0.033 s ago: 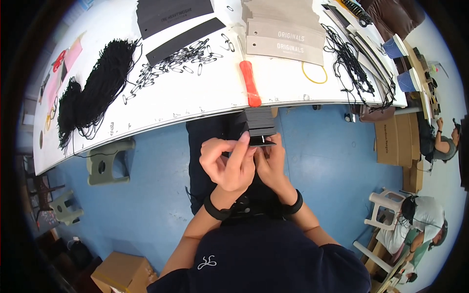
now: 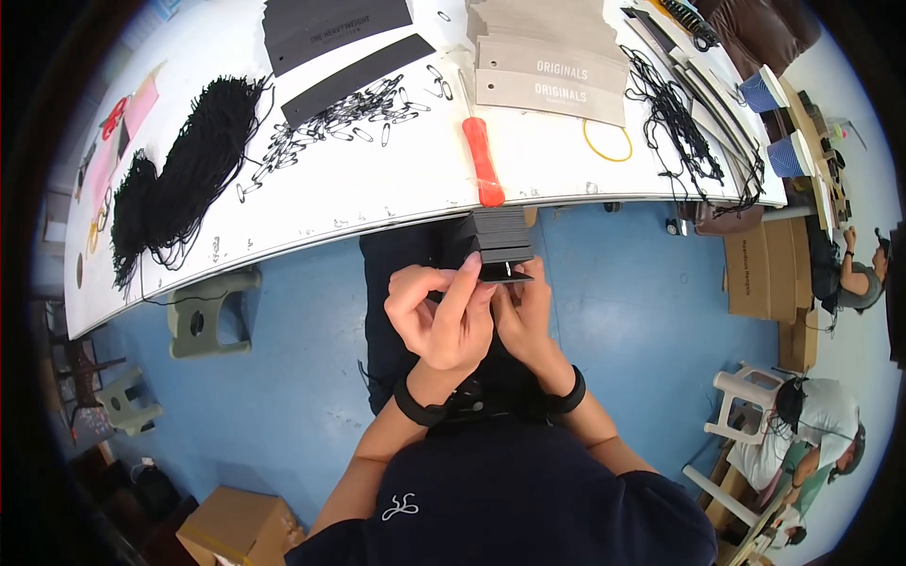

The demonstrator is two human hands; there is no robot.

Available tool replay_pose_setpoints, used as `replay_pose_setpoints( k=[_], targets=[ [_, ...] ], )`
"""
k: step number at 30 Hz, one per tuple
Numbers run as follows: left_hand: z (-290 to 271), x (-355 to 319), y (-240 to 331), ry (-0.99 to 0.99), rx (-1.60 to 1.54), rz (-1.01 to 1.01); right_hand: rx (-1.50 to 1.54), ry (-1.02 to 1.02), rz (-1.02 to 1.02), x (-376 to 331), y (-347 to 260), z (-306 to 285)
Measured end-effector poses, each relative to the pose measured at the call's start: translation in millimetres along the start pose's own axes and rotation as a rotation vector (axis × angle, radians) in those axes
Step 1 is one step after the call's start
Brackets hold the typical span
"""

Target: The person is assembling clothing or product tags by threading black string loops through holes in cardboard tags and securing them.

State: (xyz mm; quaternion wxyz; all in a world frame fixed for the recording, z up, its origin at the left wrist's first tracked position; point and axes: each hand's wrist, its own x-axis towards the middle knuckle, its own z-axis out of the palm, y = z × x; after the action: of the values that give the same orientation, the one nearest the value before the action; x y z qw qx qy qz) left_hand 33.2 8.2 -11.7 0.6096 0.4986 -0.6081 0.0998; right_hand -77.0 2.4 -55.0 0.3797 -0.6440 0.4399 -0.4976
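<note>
A thick stack of black card tags (image 2: 502, 229) is held over my lap, just below the table's front edge. My left hand (image 2: 439, 316) has its fingers bent, with the fingertips and thumb closed at the near left corner of the stack. At the near end, one black tag (image 2: 510, 277) stands slightly apart from the others, with a small bright spot in the gap. My right hand (image 2: 525, 316) is closed on the stack's near right side from below. Some of its fingers are hidden under the tags.
On the white table (image 2: 377, 193) lie a red-handled awl (image 2: 482, 162), black safety pins (image 2: 351, 111), black cords (image 2: 203, 151), grey-beige tags (image 2: 552, 80), larger black tags (image 2: 330, 33) and a yellow rubber band (image 2: 607, 141). A green stool (image 2: 212, 316) stands left; people sit at right.
</note>
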Motion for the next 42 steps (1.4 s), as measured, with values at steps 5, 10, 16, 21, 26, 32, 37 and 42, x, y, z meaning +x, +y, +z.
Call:
replay_pose_setpoints(
  k=[5,10,16,21,26,32,37,42],
  targets=[
    [8,4,3,0.116,-0.2,-0.03,0.126,-0.015,-0.026,2,0,1],
    [3,6,6,0.027,-0.223,-0.094,0.119,-0.07,0.051,4,0,-6],
    [15,5,8,0.209,-0.529,-0.251,-0.05,-0.033,0.006,13,-21,-9],
    [11,10,2,0.123,-0.371,-0.166,-0.392,0.302,-0.208,35,-66,-62],
    [3,20,1,0.058,-0.346,-0.144,-1.09,0.223,-0.56,116,-114,-101],
    [-3,24,-1,0.013,-0.298,-0.16,-1.211,-0.066,-0.538,157,-103,-98],
    [-5,28,-1,0.006,-0.297,-0.141,-1.055,-0.18,-0.505,179,-100,-110],
    [-8,30,0,-0.044,-0.306,-0.161,-0.705,-0.285,-0.37,183,-112,-102]
  ],
)
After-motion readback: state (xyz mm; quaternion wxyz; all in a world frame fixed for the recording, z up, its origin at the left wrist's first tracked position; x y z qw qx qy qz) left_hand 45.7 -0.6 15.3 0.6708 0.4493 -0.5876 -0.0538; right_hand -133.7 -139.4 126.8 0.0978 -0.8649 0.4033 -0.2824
